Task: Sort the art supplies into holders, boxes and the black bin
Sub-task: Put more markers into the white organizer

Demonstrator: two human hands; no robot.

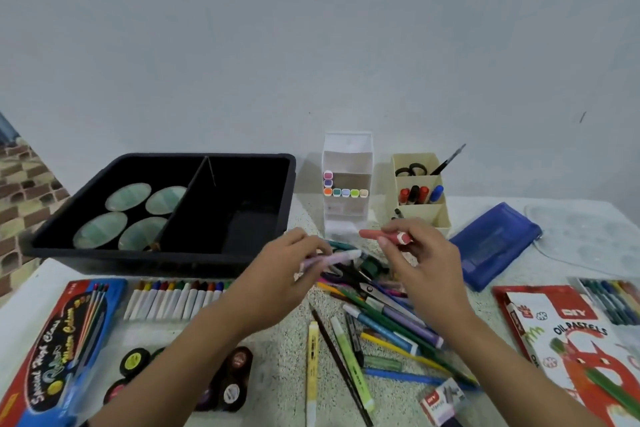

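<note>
The right hand (415, 260) pinches a coral highlighter (377, 235) by its capped end, with the long axis running left to right. The left hand (277, 274) pinches a lilac highlighter (332, 258) that also lies crosswise and tilts slightly. The white tiered holder (348, 152) stands just far of both hands. It sits between them, nearer the right hand, and its slots face the near side. Either highlighter would probably have to be turned end-on to go in. Seven highlighter caps show in the holder: two stacked and five in a row. The cream holder (429, 215) to its right shows four marker caps, one pair of scissors and one pen. The black bin (256, 163) at far left holds four oval palettes (128, 196).
</note>
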